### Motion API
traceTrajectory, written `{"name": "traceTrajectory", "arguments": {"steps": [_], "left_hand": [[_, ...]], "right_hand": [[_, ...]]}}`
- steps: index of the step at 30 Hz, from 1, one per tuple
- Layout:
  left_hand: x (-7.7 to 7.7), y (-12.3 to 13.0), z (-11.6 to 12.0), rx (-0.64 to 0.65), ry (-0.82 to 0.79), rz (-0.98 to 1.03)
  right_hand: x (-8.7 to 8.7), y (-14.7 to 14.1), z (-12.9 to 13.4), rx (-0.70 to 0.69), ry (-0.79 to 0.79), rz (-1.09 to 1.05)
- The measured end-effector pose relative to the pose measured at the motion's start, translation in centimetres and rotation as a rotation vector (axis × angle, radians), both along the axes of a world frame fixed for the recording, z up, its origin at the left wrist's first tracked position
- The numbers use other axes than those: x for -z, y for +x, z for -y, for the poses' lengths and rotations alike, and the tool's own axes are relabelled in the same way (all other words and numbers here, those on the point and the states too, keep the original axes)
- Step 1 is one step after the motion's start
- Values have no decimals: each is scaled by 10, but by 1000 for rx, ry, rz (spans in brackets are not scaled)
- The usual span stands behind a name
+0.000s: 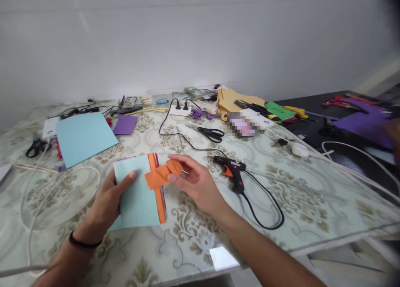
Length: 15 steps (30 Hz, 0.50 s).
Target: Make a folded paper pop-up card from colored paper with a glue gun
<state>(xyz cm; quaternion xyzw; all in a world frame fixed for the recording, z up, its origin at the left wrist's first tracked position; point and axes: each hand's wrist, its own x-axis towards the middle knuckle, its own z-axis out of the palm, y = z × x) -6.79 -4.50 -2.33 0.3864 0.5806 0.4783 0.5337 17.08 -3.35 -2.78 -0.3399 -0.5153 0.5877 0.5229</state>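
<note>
My left hand (108,197) holds a light blue paper booklet (136,199) by its left side, thumb on top. An orange strip (160,203) runs down the booklet's right side, and edges of red and darker paper show beneath. My right hand (196,183) pinches a folded orange paper piece (161,175) at its right end, between thumb and fingers. The left end of that piece lies over the orange strip and the blue cover. Whether it is fixed there I cannot tell. A black glue gun (234,174) with an orange trigger lies right of my right hand.
Black scissors (211,133) and a power strip (180,110) lie farther back. At the left are a large blue sheet (84,137), a purple piece (125,124) and more scissors (37,146). Cables cross the patterned table (193,237). Another person's blurred hand (394,135) shows at the right edge.
</note>
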Motion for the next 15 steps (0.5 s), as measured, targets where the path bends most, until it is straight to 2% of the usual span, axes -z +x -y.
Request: {"name": "traceTrajectory", "arguments": {"steps": [3, 5, 6, 8, 9, 10, 11, 15], "left_hand": [[0, -18, -15, -18, 100, -413], [1, -25, -19, -109, 312, -696], [0, -26, -19, -92, 438, -789], [-1, -19, -10, 132, 625, -810], [-1, -13, -3, 305, 673, -754], [-1, -5, 5, 409, 692, -678], [0, 4, 13, 457, 671, -650], [2, 26, 29, 405, 585, -594]], "right_hand": [[-1, 4, -5, 52, -12, 36], [0, 3, -6, 29, -77, 9], [2, 2, -6, 16, -111, -9], [6, -3, -4, -4, -156, -26], [8, -5, -2, -4, -161, -15], [9, -8, 0, -2, -158, 5], [10, -9, 1, 3, -151, 29], [10, -11, 6, -20, -132, 94]]}}
